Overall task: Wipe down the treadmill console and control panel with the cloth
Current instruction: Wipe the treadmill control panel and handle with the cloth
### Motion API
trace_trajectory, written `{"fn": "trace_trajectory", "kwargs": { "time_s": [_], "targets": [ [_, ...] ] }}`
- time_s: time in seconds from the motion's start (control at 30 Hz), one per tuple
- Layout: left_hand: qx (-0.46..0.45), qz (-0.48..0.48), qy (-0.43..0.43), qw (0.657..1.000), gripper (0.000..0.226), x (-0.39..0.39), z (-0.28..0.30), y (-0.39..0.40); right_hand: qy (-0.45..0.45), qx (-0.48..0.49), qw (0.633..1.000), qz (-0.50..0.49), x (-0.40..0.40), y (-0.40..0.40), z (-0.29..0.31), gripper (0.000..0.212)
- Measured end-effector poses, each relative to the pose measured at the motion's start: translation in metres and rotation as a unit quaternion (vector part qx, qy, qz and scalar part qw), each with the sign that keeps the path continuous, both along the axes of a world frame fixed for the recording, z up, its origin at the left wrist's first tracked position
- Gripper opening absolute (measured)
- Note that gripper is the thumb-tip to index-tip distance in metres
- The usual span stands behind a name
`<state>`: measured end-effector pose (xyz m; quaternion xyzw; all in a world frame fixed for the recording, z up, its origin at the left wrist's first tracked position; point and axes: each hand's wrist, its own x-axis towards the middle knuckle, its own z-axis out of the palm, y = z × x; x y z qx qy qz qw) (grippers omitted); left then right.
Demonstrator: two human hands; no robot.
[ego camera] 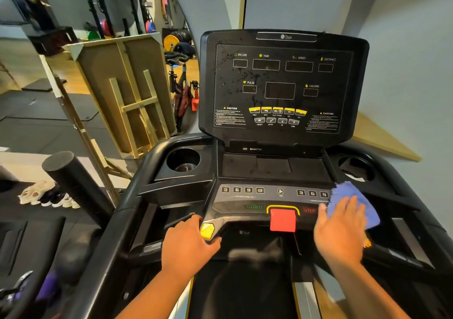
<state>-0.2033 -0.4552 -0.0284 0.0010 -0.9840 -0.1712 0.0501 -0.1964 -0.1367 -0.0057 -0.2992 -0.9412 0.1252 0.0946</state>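
The black treadmill console (282,83) stands upright ahead, its display panel speckled with droplets on the left side. Below it runs the control panel (247,197) with number keys, START and STOP labels and a red safety key (282,220). My right hand (339,230) lies flat on a blue cloth (349,193), pressing it on the panel's right end, over the last speed keys. My left hand (188,242) rests on the left handlebar, fingers curled beside a yellow button (207,230).
Cup holders sit left (182,159) and right (356,169) of the tray below the console. A wooden frame (122,91) leans against a mirror at left, with shoes (46,195) on the floor and a black post (73,179) nearby.
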Motion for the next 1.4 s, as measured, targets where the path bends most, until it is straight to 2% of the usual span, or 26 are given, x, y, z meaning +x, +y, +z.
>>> {"fn": "trace_trajectory", "kwargs": {
  "time_s": [0.17, 0.27, 0.33, 0.43, 0.47, 0.5, 0.6, 0.63, 0.7, 0.73, 0.8, 0.83, 0.9, 0.93, 1.0, 1.07, 1.13, 1.2, 1.27, 1.33, 1.4],
  "targets": [
    [-0.001, 0.000, 0.013, 1.000, 0.065, -0.001, -0.003, 0.001, 0.005, 0.047, 0.991, 0.128, -0.017, -0.079, -0.010, 0.080],
    [-0.008, 0.000, 0.016, 1.000, 0.062, 0.000, -0.001, 0.001, 0.042, 0.061, 0.975, 0.209, -0.021, -0.129, -0.009, 0.075],
    [-0.003, 0.003, 0.022, 1.000, 0.055, 0.001, 0.001, 0.002, 0.016, 0.061, 0.944, 0.325, -0.014, -0.159, -0.015, 0.070],
    [0.009, -0.001, 0.034, 0.999, 0.049, 0.003, 0.004, 0.005, -0.032, 0.127, 0.885, 0.446, -0.009, -0.170, -0.013, 0.071],
    [0.007, -0.002, 0.033, 0.999, 0.049, 0.003, 0.003, 0.005, -0.021, 0.099, 0.878, 0.467, -0.012, -0.162, -0.007, 0.074],
    [0.002, -0.004, 0.032, 0.999, 0.051, 0.004, 0.003, 0.005, -0.006, 0.025, 0.883, 0.469, -0.015, -0.152, 0.000, 0.074],
    [-0.004, -0.009, 0.023, 1.000, 0.059, 0.004, 0.004, 0.004, 0.127, -0.228, 0.892, 0.368, -0.012, -0.118, 0.040, 0.048],
    [-0.002, -0.008, 0.017, 1.000, 0.060, 0.005, 0.005, 0.004, 0.172, -0.298, 0.891, 0.297, -0.007, -0.107, 0.056, 0.040],
    [-0.003, -0.004, 0.011, 1.000, 0.060, 0.005, 0.005, 0.005, 0.176, -0.416, 0.884, 0.118, -0.004, -0.082, 0.075, 0.036],
    [-0.004, -0.001, 0.009, 1.000, 0.059, 0.005, 0.006, 0.005, 0.170, -0.468, 0.867, 0.034, -0.005, -0.066, 0.078, 0.040],
    [-0.006, 0.001, 0.008, 1.000, 0.059, 0.005, 0.006, 0.005, 0.185, -0.551, 0.807, -0.104, -0.006, -0.030, 0.087, 0.047],
    [-0.009, 0.003, 0.008, 1.000, 0.059, 0.005, 0.005, 0.005, 0.200, -0.557, 0.792, -0.152, -0.004, -0.015, 0.092, 0.049],
    [-0.014, 0.004, 0.008, 1.000, 0.060, 0.004, 0.004, 0.005, 0.244, -0.478, 0.826, -0.173, -0.003, 0.016, 0.093, 0.050],
    [-0.014, 0.004, 0.008, 1.000, 0.060, 0.004, 0.002, 0.004, 0.260, -0.414, 0.858, -0.156, -0.002, 0.026, 0.092, 0.050],
    [-0.014, 0.006, 0.005, 1.000, 0.062, 0.003, -0.001, 0.004, 0.259, -0.346, 0.897, -0.085, -0.003, 0.028, 0.084, 0.048],
    [-0.016, 0.011, 0.001, 1.000, 0.064, 0.002, -0.002, 0.004, 0.190, -0.231, 0.954, 0.003, -0.008, 0.022, 0.055, 0.046],
    [-0.015, 0.014, 0.001, 1.000, 0.064, 0.001, -0.002, 0.005, 0.068, -0.108, 0.991, 0.050, -0.010, 0.002, 0.018, 0.058],
    [-0.011, 0.016, 0.005, 1.000, 0.063, 0.000, -0.003, 0.004, 0.052, -0.048, 0.995, 0.071, -0.014, -0.020, -0.012, 0.071],
    [-0.009, 0.014, 0.006, 1.000, 0.062, 0.000, -0.004, 0.003, 0.079, -0.023, 0.993, 0.084, -0.015, -0.044, -0.016, 0.067],
    [-0.006, 0.011, 0.004, 1.000, 0.063, 0.001, -0.004, 0.003, 0.046, -0.027, 0.991, 0.119, -0.018, -0.071, -0.004, 0.070],
    [-0.005, 0.013, 0.002, 1.000, 0.065, 0.000, -0.003, 0.004, 0.012, -0.078, 0.981, 0.177, -0.019, -0.102, 0.003, 0.079]
  ]
}}
